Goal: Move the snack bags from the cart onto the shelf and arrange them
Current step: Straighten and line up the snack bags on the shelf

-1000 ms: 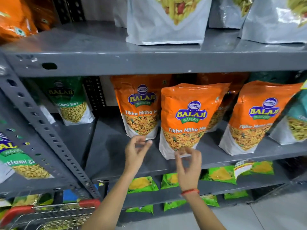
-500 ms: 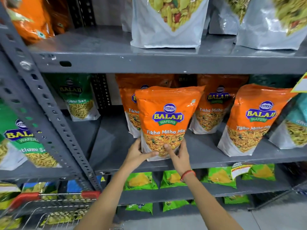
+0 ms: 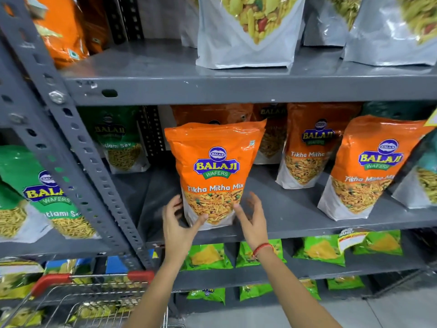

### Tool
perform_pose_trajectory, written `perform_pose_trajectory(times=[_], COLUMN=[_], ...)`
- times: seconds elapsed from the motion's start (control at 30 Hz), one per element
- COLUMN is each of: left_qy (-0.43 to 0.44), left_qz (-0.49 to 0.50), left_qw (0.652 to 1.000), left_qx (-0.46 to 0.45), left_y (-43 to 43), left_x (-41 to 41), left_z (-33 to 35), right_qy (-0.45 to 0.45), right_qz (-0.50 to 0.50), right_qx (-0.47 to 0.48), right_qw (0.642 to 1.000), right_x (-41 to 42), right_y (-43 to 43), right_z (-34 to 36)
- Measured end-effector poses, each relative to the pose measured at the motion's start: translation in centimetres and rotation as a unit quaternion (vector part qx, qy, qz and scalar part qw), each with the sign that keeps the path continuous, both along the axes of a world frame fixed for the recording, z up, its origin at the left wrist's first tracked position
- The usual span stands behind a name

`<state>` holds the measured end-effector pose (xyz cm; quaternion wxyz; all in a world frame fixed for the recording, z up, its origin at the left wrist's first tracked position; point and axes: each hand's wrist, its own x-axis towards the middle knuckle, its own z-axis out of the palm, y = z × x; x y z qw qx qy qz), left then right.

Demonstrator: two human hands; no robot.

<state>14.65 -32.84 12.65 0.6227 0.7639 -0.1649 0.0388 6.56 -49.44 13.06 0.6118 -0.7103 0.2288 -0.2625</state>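
Observation:
An orange Tikha Mitha Mix snack bag (image 3: pixel 214 166) stands upright near the front of the grey middle shelf (image 3: pixel 290 209). My left hand (image 3: pixel 178 224) is at its lower left with fingers spread, the thumb resting on the bag's white base. My right hand (image 3: pixel 251 220), with a red thread at the wrist, hovers at the bag's lower right, fingers apart and just off it. More orange bags (image 3: pixel 369 171) stand to the right and behind. The wire cart (image 3: pixel 94 294) with red handle ends sits at the lower left, yellow-green bags inside.
Green Ratlami Sev bags (image 3: pixel 45 197) fill the left bay behind a perforated grey upright (image 3: pixel 78 147). White pouches (image 3: pixel 248 36) stand on the top shelf. Small green packets (image 3: pixel 208 256) line the lower shelves. Bare shelf lies left of the placed bag.
The orange bag was slid left along the shelf to stand in front of another orange bag. Both hands, gripping its base half a second ago, have opened and drawn apart.

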Motion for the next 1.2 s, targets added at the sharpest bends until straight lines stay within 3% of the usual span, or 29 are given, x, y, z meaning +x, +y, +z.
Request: perform_pose_trajectory(times=[0.07, 0.17, 0.27, 0.33, 0.57, 0.67, 0.87, 1.2], left_qy=[-0.089, -0.164, -0.168, -0.127, 0.024, 0.022, 0.007, -0.04], left_qz=[0.045, -0.052, -0.187, -0.209, -0.196, -0.141, -0.078, -0.036], left_qw=[0.995, 0.984, 0.963, 0.965, 0.977, 0.989, 0.994, 0.994], left_qx=[-0.008, 0.036, 0.093, 0.093, 0.077, 0.038, 0.082, 0.098], left_y=[-1.2, -4.6, -9.8, -13.5, -24.4, -26.8, -29.6, -25.7], left_x=[-2.7, -5.5, -6.3, -5.8, -1.4, -0.4, 1.0, 0.6], left_z=[-0.1, -0.1, 0.0, -0.1, -0.2, -0.7, -1.5, -2.1], right_qy=[0.005, 0.034, 0.091, 0.129, 0.149, 0.152, 0.156, 0.194], right_qz=[-0.057, -0.107, -0.121, -0.127, -0.16, -0.172, -0.153, -0.052], right_qx=[0.012, 0.028, -0.019, -0.09, -0.116, -0.121, -0.135, -0.22], right_qw=[0.998, 0.993, 0.988, 0.979, 0.969, 0.966, 0.967, 0.954], right_x=[-0.9, -2.4, -3.2, -3.1, -1.7, -1.4, -1.0, -1.9], right_y=[-2.1, -5.6, -8.8, -10.3, -14.3, -15.8, -16.6, -13.0], right_z=[-0.2, -0.3, -0.4, -0.4, -0.7, -0.9, -1.2, -1.5])
